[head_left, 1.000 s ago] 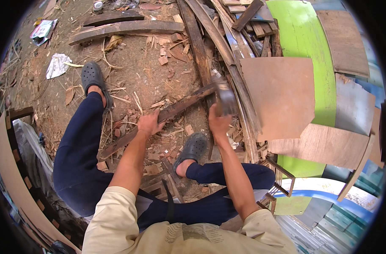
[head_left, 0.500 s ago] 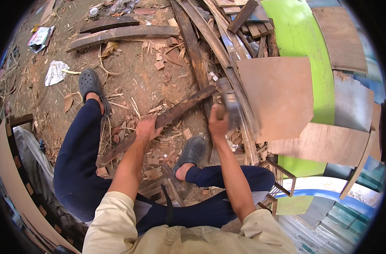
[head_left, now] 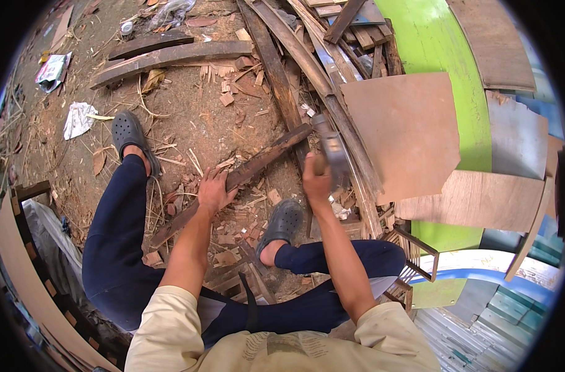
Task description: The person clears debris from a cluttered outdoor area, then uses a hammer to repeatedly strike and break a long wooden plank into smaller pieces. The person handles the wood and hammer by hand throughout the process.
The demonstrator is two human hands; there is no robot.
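My left hand (head_left: 215, 190) is wrapped over the side of a dark, narrow wooden plank (head_left: 267, 156), its fingers lying on the wood near the middle. The plank slants from low left to upper right, and its far end rests across a longer dark beam (head_left: 272, 77). Just right of that end, my right hand (head_left: 316, 181) grips a hammer (head_left: 334, 150) by its handle. The hammer's grey metal head is smeared by motion and appears apart from the plank. Most of the handle is hidden in my fist.
Wood chips (head_left: 226, 99) litter the dirt ground, and two curved timbers (head_left: 171, 54) lie at the far left. On the right are stacked long boards, a brown plywood sheet (head_left: 400, 133) and a lime-green panel (head_left: 419, 37). My feet in grey clogs (head_left: 284, 222) flank the plank.
The whole view has shifted slightly. The hammer stays beside the plank's far end, its head still blurred. My left hand keeps its place on the plank.
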